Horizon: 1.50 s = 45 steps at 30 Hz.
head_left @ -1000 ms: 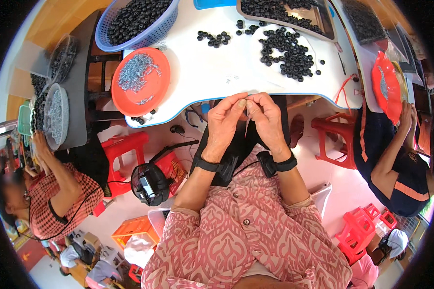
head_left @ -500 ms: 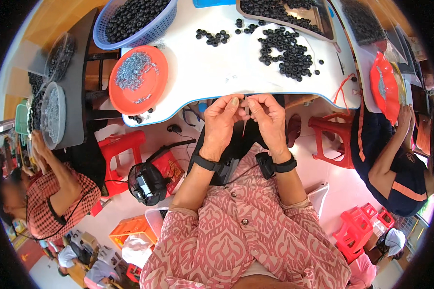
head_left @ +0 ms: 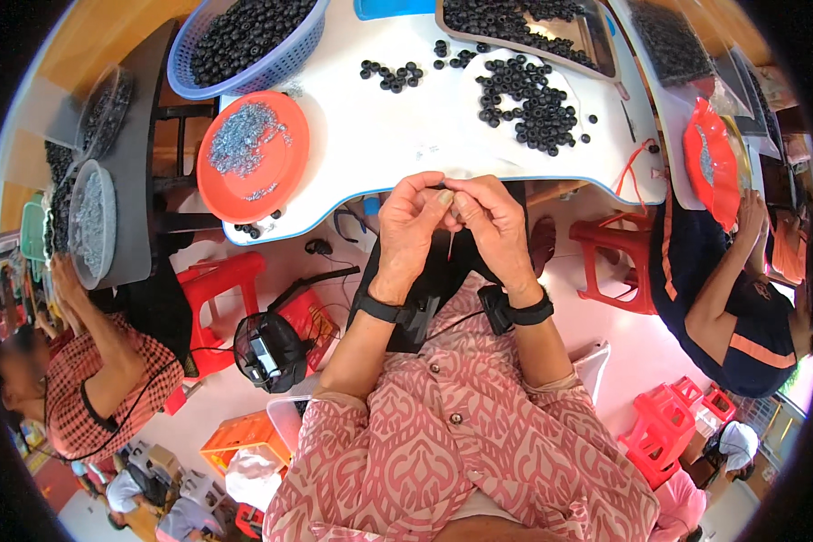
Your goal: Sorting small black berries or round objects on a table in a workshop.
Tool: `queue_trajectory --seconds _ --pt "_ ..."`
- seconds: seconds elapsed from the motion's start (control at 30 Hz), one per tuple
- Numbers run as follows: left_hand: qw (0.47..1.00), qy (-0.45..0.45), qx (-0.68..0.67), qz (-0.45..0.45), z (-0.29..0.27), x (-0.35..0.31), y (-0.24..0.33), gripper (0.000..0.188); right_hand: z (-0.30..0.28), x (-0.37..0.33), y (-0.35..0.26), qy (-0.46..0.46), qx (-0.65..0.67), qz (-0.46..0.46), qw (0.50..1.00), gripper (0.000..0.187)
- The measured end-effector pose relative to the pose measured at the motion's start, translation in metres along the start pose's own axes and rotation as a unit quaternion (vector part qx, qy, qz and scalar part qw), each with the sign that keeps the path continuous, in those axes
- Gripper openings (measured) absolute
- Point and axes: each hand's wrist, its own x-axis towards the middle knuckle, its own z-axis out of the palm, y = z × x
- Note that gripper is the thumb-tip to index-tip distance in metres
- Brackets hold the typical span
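Observation:
My left hand (head_left: pixel 408 224) and my right hand (head_left: pixel 492 221) meet at the front edge of the white table (head_left: pixel 379 135), thumbs and fingertips pinched together. A small dark bit shows between the fingertips, too hidden to name. Below the hands hangs a thin reddish strand; where it starts is hidden. Nearest on the table are several black beads (head_left: pixel 537 113) on a white plate at the right and a smaller group of black beads (head_left: pixel 393 76) further back. To the left, a red plate (head_left: pixel 289 163) holds small clear bluish pieces (head_left: pixel 244 140).
A blue basket (head_left: pixel 303 54) of black beads stands back left, a metal tray (head_left: pixel 605 59) of beads back right. A red cord (head_left: pixel 637 167) lies by the right edge. Red stools (head_left: pixel 610 253) flank me. One person (head_left: pixel 108 379) sits left, another (head_left: pixel 732 316) right.
My hands have drawn closer together, fingertips now touching where a small gap showed before. The whole view has shifted slightly.

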Motion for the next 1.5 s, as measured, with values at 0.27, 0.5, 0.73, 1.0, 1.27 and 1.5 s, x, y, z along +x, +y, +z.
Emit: queue_trajectory --seconds 0.27,0.5,0.73,1.0,1.27,1.5 --pt "0.988 -0.014 0.152 -0.005 0.016 0.016 0.012 0.017 -0.013 -0.001 0.001 0.027 0.065 0.054 0.996 0.011" --pt "0.8 -0.003 0.527 0.287 0.04 0.054 0.026 0.016 -0.018 -0.003 0.0 0.081 0.037 0.094 0.992 0.01" --pt "0.672 -0.024 0.656 0.343 0.063 0.095 0.027 0.035 -0.018 -0.003 0.012 0.095 0.018 0.049 0.994 0.009" --pt "0.696 -0.087 0.646 0.302 0.054 0.101 0.022 0.029 -0.017 -0.003 0.021 0.1 -0.003 0.041 0.994 0.01" --pt "0.667 -0.025 0.654 0.355 0.054 0.13 0.022 0.032 -0.011 0.01 0.013 0.104 -0.118 -0.049 0.986 0.013" --pt "0.623 -0.063 0.688 0.367 0.061 0.147 0.024 0.036 -0.005 0.021 0.011 0.08 -0.294 -0.148 0.941 0.013"
